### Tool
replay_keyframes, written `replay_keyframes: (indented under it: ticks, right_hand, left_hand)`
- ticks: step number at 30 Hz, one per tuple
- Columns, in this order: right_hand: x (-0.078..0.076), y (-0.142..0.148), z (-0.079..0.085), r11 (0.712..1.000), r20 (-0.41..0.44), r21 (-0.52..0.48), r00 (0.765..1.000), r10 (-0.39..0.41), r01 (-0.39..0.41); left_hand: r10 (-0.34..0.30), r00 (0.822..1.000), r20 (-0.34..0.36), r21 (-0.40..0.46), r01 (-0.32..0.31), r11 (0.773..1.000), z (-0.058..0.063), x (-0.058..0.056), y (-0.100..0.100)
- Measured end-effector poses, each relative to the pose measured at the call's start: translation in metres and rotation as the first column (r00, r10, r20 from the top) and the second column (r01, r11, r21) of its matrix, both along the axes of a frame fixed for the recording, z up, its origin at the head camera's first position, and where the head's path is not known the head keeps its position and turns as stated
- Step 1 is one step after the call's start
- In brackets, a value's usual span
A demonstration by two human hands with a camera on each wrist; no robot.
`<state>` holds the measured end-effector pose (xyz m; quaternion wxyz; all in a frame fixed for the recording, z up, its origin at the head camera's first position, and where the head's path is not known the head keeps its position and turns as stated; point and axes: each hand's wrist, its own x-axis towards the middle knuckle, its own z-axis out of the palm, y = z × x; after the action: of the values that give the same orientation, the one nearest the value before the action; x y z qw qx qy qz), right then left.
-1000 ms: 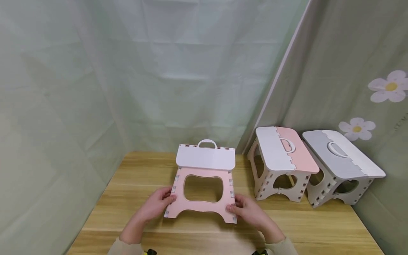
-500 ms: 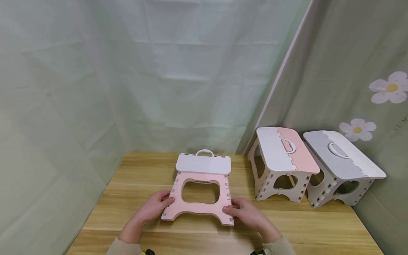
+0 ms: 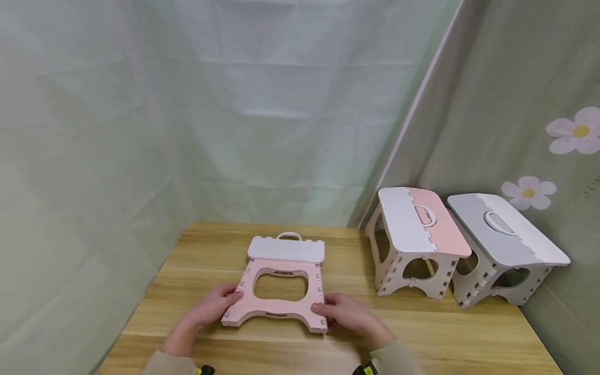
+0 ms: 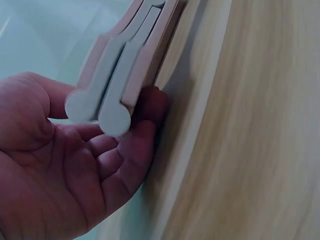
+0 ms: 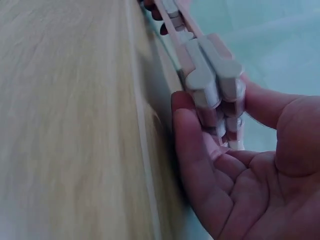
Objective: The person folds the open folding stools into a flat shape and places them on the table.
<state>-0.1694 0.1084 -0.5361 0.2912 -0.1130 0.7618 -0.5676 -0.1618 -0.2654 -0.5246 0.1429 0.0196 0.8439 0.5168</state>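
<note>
A folded step stool (image 3: 276,306) with pink leg panels, a white top section and a white carry handle (image 3: 289,236) lies nearly flat, close over the wooden table. My left hand (image 3: 213,304) grips its near left leg, thumb on top and fingers underneath. On the opposite side, my right hand (image 3: 347,312) holds the near right leg the same way. In the left wrist view the folded leg ends (image 4: 107,107) stack in layers between thumb and curled fingers. The right wrist view shows similar layered edges (image 5: 215,75), with fingertips between the stool and the tabletop.
An unfolded pink-and-white stool (image 3: 412,221) stands at the back right of the table (image 3: 197,260). Beside it, further right, is an unfolded grey-and-white stool (image 3: 503,229). Pale green curtains (image 3: 281,130) hang behind and along the sides.
Both hands have lowered the folded stool and tipped it flatter toward the table. It has also shifted left in the head view. The two unfolded stools stay put.
</note>
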Motion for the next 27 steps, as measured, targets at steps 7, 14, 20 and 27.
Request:
replay_keyframes:
  ticks: [7,14,20,27]
  right_hand:
    - [-0.005,-0.022,0.0,0.999,-0.036,0.033,0.999,-0.024,0.026]
    - [-0.009,-0.042,0.001,0.994,-0.152,0.102,0.988,-0.027,0.043]
    - [-0.009,-0.066,0.0,0.964,-0.355,0.255,0.935,0.014,0.082]
    - [-0.002,-0.09,0.0,0.943,-0.415,0.323,0.907,0.064,0.081]
  left_hand:
    - [-0.006,0.999,0.034,0.001,0.006,1.0,0.005,0.001,-0.021]
    - [0.075,0.997,0.012,-0.217,-0.071,0.974,0.007,0.002,-0.034]
    - [0.114,0.99,-0.082,-0.348,-0.136,0.927,0.007,0.005,-0.042]
    - [0.138,0.982,-0.125,-0.408,-0.178,0.895,0.007,0.01,-0.055]
